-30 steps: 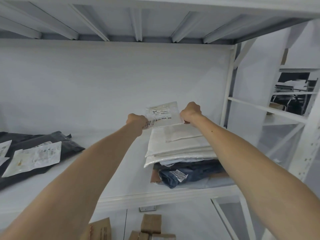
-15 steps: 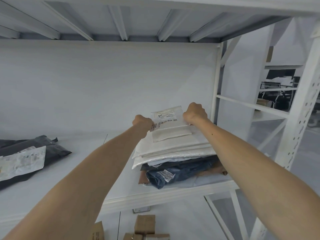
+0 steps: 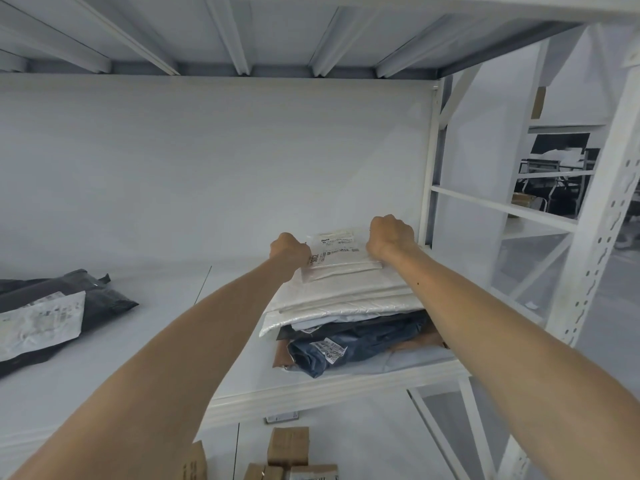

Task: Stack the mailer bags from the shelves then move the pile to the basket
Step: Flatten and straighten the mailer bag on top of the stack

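A small white mailer bag (image 3: 337, 254) with a printed label lies on top of a pile of mailer bags (image 3: 346, 313) at the right end of the white shelf (image 3: 311, 393). My left hand (image 3: 289, 249) grips the small bag's left edge and my right hand (image 3: 389, 237) grips its right edge, both with curled fingers. The pile holds white padded mailers above dark blue and brown bags. No basket is in view.
A black mailer bag (image 3: 100, 299) with a white labelled bag (image 3: 41, 323) on it lies at the shelf's left. A white upright post (image 3: 429, 161) stands just right of the pile. Cardboard boxes (image 3: 287, 448) sit below the shelf. Another shelf deck hangs overhead.
The small bag, held tilted above the pile one second ago, now lies flat on it. Both hands keep their grip. The view has shifted to the right.
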